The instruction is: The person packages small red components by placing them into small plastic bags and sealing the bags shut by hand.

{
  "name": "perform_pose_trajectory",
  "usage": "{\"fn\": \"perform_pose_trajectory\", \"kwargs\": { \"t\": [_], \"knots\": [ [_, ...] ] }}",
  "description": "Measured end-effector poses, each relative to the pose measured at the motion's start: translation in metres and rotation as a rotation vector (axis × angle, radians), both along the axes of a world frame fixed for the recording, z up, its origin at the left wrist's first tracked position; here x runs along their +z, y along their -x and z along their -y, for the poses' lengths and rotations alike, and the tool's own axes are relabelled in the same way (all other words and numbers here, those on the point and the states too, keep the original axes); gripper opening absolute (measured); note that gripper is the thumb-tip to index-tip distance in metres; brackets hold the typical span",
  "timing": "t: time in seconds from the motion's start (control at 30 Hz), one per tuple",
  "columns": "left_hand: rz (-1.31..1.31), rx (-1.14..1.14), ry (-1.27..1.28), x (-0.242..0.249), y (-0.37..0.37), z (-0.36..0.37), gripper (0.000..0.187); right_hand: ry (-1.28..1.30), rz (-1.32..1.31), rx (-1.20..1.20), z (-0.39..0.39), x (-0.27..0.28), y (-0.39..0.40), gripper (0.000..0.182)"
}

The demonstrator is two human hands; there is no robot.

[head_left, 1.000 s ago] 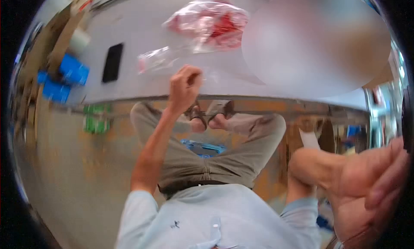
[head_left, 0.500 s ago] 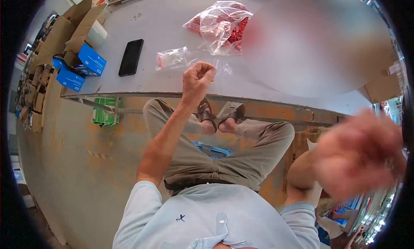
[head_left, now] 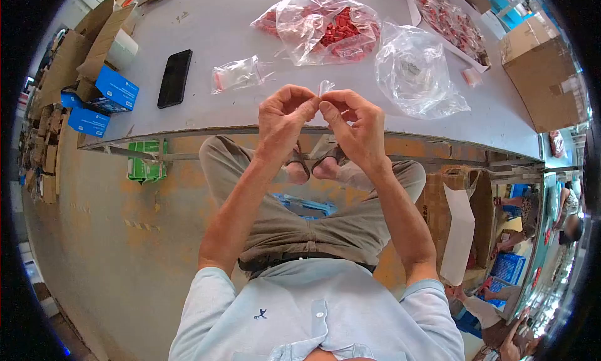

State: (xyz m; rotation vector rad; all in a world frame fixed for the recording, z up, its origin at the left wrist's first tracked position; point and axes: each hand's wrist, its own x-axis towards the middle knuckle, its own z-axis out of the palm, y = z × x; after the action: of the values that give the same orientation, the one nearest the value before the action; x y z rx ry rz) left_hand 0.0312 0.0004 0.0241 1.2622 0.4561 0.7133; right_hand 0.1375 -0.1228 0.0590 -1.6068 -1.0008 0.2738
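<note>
Above the table's near edge, my left hand [head_left: 285, 118] and my right hand [head_left: 358, 124] meet fingertip to fingertip. Both are closed in a pinch on a small clear plastic bag [head_left: 325, 86], whose top sticks up past the fingers. Whether anything lies inside it is hidden. Just beyond my left hand is a stack of small clear bags [head_left: 239, 75] with a reddish strip. A large open plastic bag of small red parts [head_left: 341, 30] lies farther back. To the right of it rests a crumpled clear bag [head_left: 418, 73].
A black phone [head_left: 174, 79] and blue boxes [head_left: 116, 91] are on the left of the table [head_left: 206, 114]. At right stand a cardboard box [head_left: 543, 73] and a white tray [head_left: 414, 10] of bagged red parts. A small reddish packet [head_left: 472, 77] lies near them.
My right hand has come from the far right, where it was raised and blurred, to meet my left hand at the small bag. The right side of the table now shows.
</note>
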Motion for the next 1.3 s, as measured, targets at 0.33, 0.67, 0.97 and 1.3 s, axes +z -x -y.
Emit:
{"fn": "perform_pose_trajectory", "kwargs": {
  "t": [0.33,0.67,0.97,1.3],
  "knots": [
    [-0.166,0.113,-0.674,0.016,0.001,0.012,0.008,0.131,0.005,-0.005,0.007,0.003,-0.009,0.015],
    [-0.207,0.012,-0.613,0.016,0.002,0.015,0.008,0.112,0.020,-0.008,0.011,0.000,-0.015,0.013],
    [-0.040,-0.215,-0.002,0.015,0.004,0.007,0.007,0.016,-0.309,-0.005,0.017,-0.007,-0.016,0.013],
    [-0.076,-0.278,-0.030,0.009,0.003,0.006,0.008,0.123,-0.238,0.129,0.031,-0.013,-0.035,0.019]
  ]
}}
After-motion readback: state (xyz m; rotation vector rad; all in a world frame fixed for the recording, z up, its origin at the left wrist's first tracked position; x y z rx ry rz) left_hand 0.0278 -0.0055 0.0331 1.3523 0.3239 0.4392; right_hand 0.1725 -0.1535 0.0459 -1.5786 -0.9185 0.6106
